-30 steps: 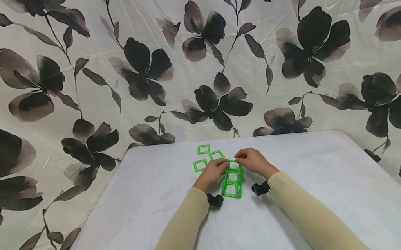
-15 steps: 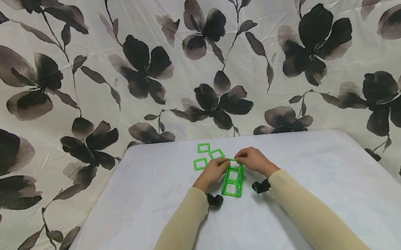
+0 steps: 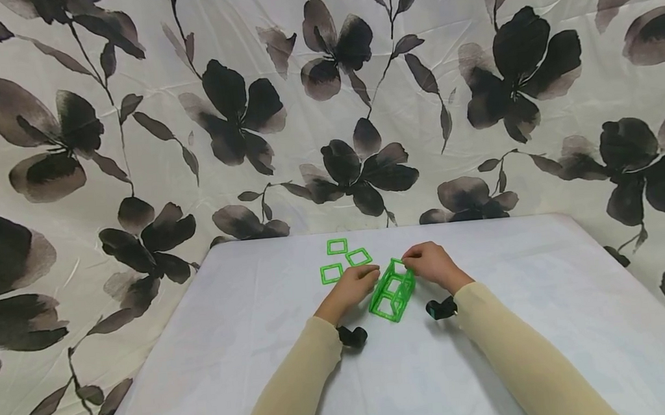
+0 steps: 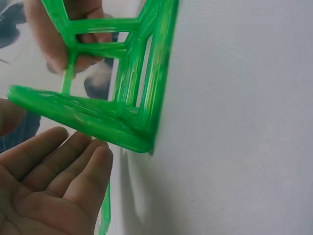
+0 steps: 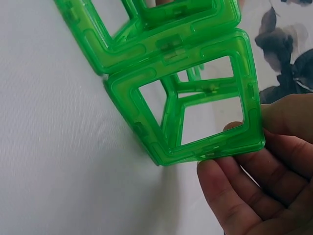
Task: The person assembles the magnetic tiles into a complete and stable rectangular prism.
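Green see-through magnetic tiles (image 3: pixel 407 291), square frames joined into a long open box, stand on the white table, turned slightly aslant. My right hand (image 3: pixel 433 266) pinches the far right tile; in the right wrist view its thumb and fingers (image 5: pixel 215 183) grip that tile's edge. My left hand (image 3: pixel 353 288) is at the box's left side. In the left wrist view, the left fingers (image 4: pixel 93 171) are nearly straight, just beside the box's green edge (image 4: pixel 83 115), holding nothing. Whether a fingertip touches it I cannot tell.
Beyond my left hand lie loose green square tiles: one at the back (image 3: pixel 338 253), one tilted (image 3: pixel 355 252) and one nearer (image 3: pixel 323 275). A floral cloth (image 3: pixel 362 68) hangs behind the table (image 3: pixel 232 346). Each wrist wears a small black camera.
The right hand has shifted to the right, and the tile box has swung to the right with it. My left hand has come away from the box's far end.
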`<move>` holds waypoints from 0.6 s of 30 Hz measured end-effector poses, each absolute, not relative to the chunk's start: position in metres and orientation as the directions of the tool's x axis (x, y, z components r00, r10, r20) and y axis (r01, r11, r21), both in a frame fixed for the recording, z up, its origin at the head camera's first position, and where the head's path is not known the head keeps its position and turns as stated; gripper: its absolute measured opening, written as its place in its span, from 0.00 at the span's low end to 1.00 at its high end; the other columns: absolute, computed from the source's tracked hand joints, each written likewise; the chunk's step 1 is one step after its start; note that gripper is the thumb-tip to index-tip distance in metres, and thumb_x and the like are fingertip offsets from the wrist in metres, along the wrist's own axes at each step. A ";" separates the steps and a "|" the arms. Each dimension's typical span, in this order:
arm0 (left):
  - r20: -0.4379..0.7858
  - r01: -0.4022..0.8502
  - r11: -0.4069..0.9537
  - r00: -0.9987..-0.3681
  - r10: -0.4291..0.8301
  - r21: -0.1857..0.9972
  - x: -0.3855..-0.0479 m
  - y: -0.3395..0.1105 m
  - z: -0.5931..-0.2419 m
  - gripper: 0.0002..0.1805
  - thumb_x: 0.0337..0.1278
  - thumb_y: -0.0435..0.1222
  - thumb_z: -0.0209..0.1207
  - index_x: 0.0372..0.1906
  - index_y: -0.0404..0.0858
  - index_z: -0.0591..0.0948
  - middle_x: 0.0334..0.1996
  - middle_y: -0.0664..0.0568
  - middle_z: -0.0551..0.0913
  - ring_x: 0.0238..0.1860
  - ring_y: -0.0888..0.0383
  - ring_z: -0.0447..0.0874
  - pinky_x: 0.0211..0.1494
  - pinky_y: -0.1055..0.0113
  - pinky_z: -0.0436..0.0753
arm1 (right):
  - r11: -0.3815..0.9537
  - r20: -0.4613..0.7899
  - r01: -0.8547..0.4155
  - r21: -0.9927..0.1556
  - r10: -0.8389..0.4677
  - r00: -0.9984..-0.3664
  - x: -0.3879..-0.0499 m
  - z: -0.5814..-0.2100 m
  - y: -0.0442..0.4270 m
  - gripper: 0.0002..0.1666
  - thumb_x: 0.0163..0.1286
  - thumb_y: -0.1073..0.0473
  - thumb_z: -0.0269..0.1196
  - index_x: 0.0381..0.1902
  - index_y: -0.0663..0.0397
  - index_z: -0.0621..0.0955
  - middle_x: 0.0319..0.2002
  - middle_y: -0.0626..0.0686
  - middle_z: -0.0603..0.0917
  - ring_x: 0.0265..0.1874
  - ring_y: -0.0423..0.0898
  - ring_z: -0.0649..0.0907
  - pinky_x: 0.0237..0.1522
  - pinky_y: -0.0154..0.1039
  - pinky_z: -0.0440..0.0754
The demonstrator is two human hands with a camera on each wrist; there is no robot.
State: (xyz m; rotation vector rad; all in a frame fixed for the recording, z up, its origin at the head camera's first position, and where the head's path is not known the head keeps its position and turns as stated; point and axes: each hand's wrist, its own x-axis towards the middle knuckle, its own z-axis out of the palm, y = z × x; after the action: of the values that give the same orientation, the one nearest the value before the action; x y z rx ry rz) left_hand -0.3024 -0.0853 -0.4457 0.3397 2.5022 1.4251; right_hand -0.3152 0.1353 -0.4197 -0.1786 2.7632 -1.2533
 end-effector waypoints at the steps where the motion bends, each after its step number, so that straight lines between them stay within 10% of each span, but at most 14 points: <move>1: -0.088 0.088 0.500 -0.944 0.318 0.862 -0.301 -0.086 -0.446 0.27 0.71 0.53 0.48 0.66 0.44 0.74 0.65 0.51 0.75 0.60 0.54 0.78 0.66 0.55 0.75 | 0.647 -0.049 -0.055 -0.760 -0.141 -0.989 -0.315 -0.420 0.137 0.15 0.71 0.53 0.58 0.47 0.54 0.85 0.45 0.54 0.86 0.38 0.44 0.83 0.39 0.38 0.82; 18: -0.035 0.148 0.537 -0.948 0.315 0.830 -0.291 -0.090 -0.442 0.24 0.70 0.49 0.51 0.63 0.42 0.77 0.62 0.52 0.78 0.65 0.50 0.73 0.65 0.52 0.75 | 0.635 -0.075 0.050 -0.771 -0.012 -0.997 -0.307 -0.416 0.157 0.14 0.67 0.53 0.59 0.42 0.58 0.83 0.42 0.57 0.85 0.29 0.43 0.85 0.32 0.36 0.81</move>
State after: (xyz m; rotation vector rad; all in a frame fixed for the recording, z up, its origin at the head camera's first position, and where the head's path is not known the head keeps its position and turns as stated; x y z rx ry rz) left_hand -0.2911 -0.0901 -0.4422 0.3942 2.5922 1.3743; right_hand -0.3071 0.1568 -0.4165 0.0324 2.7735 -1.3111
